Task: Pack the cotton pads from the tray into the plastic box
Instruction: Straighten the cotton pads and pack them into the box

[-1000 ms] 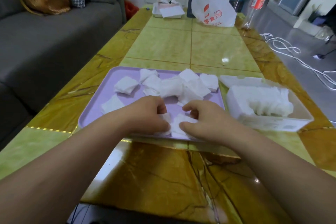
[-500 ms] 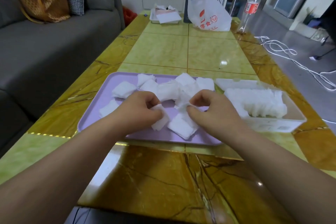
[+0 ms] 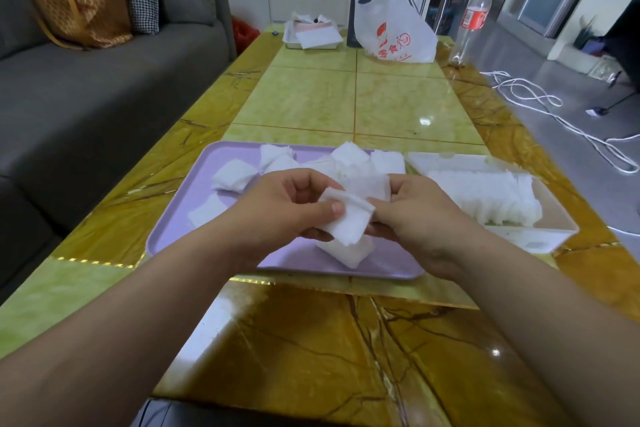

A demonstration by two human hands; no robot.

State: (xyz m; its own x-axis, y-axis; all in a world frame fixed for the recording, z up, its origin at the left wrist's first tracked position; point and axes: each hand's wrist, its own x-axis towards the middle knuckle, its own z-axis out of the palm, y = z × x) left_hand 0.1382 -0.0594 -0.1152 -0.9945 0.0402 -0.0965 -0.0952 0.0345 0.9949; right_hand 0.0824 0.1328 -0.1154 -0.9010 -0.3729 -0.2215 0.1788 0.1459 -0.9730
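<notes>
From the head camera, both hands meet above the near part of the purple tray (image 3: 180, 236); the left hand (image 3: 287, 208) curls round a white cotton pad (image 3: 349, 222), thumb pressed on top; the right hand (image 3: 419, 215) pinches the pad's right edge with curled fingers; another pad (image 3: 349, 251) lies on the tray just beneath; more loose pads (image 3: 235, 175) are scattered across the tray's far half; the plastic box (image 3: 554, 218) sits just right of the tray on the tabletop (image 3: 311, 100), with a row of packed pads (image 3: 485, 194) inside; a plastic bag (image 3: 394, 28) and a bottle (image 3: 474, 17) stand at the far end.
</notes>
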